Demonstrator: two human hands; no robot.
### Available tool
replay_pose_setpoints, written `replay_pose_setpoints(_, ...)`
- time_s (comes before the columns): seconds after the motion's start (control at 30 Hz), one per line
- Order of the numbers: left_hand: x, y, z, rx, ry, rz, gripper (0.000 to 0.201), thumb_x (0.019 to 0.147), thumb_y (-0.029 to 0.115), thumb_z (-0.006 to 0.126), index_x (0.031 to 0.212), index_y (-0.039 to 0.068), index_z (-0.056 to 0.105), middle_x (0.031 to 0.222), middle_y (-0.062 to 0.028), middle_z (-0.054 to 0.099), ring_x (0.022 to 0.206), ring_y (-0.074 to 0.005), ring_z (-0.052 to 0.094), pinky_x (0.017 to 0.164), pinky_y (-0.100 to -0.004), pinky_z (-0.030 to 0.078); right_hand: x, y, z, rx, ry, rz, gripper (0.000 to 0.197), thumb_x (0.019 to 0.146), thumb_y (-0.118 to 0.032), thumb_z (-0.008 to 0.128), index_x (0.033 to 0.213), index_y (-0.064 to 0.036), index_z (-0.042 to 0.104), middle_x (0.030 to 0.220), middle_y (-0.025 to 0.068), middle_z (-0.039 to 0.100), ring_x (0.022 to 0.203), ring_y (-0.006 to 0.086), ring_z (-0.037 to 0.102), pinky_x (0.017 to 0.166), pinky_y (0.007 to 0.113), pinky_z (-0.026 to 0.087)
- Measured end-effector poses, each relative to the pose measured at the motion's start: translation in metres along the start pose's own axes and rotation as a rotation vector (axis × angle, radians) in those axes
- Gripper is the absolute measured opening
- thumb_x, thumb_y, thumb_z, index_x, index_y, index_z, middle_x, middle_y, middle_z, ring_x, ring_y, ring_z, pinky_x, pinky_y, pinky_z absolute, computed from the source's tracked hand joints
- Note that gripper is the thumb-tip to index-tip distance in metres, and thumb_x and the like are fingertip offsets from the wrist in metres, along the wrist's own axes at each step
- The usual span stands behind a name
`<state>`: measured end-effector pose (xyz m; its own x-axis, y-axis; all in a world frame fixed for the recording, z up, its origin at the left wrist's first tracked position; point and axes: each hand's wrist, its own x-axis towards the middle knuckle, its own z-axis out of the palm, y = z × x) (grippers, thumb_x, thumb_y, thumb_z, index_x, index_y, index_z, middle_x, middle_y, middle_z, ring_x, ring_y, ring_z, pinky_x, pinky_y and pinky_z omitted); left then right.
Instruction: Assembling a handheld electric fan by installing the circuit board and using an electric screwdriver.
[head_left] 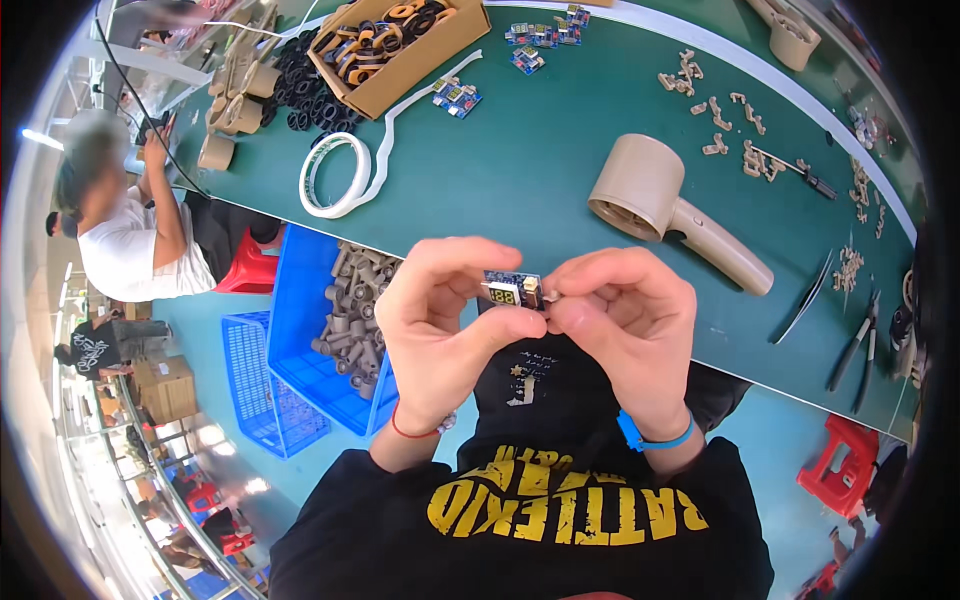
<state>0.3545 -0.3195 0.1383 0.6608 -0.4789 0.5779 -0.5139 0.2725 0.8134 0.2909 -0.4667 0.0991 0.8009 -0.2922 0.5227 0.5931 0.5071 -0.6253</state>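
Between my two hands, just off the table's near edge, is a small circuit board (pixel 513 287) with a little digit display facing up. My left hand (pixel 450 320) pinches its left side between thumb and fingers. At the other end, the fingertips of my right hand (pixel 630 310) close on the board's right edge, near a pale connector; any small part between them is hidden. Beyond my right hand lies a beige handheld fan housing (pixel 640 185), with its round head to the left and its handle pointing right toward me.
A tape roll (pixel 335 175) lies left, below a carton of rings (pixel 400 50). More circuit boards (pixel 545 35) lie at the back. Tweezers (pixel 803 298), pliers (pixel 855 350), a screwdriver (pixel 815 180) and small beige parts (pixel 720 115) are at right. A blue crate (pixel 300 330) stands left; a person (pixel 140 210) sits beyond.
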Motion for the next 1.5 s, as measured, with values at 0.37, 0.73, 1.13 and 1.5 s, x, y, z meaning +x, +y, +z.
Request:
replay_pose_setpoints(0.37,-0.001,0.008,0.007,0.016,0.031,-0.04,0.041,0.075,-0.014,0.072,0.114,-0.008,0.058,0.104,-0.0149,0.066,0.09,-0.0188,0.069,0.078,-0.0271,0.057,0.003,-0.004,0.003,0.051,0.026,0.069,0.019,0.087,0.005,0.062,0.106,0.0043,0.059,0.101,0.0103,0.06,0.085,0.014,0.063,0.075,0.026,0.054)
replay_pose_setpoints(0.73,-0.001,0.015,0.01,0.04,0.089,-0.132,0.036,0.079,-0.011,0.07,0.113,-0.006,0.059,0.096,-0.0116,0.069,0.086,-0.0138,0.068,0.078,-0.0252,0.055,0.005,0.002,0.004,0.046,0.074,0.02,0.018,0.09,0.003,0.06,0.108,0.003,0.057,0.097,0.0107,0.064,0.086,0.0131,0.063,0.075,0.025,0.051)
replay_pose_setpoints(1.13,0.004,0.022,0.009,0.11,0.0,-0.177,0.036,0.077,-0.009,0.073,0.111,-0.005,0.061,0.094,-0.0104,0.07,0.084,-0.0124,0.068,0.075,-0.0235,0.054,0.008,0.007,0.0,-0.047,0.088,-0.117,0.019,0.089,0.009,0.059,0.107,0.0059,0.06,0.101,0.0105,0.066,0.093,0.0142,0.065,0.084,0.027,0.052)
replay_pose_setpoints(1.5,0.001,0.022,0.007,0.171,0.049,-0.153,0.036,0.077,-0.01,0.073,0.111,-0.006,0.063,0.096,-0.0109,0.07,0.085,-0.0125,0.068,0.076,-0.0239,0.055,0.005,0.007,-0.001,0.146,0.06,-0.036,0.02,0.089,0.009,0.059,0.109,0.0075,0.061,0.101,0.0128,0.068,0.091,0.0138,0.066,0.08,0.026,0.054)
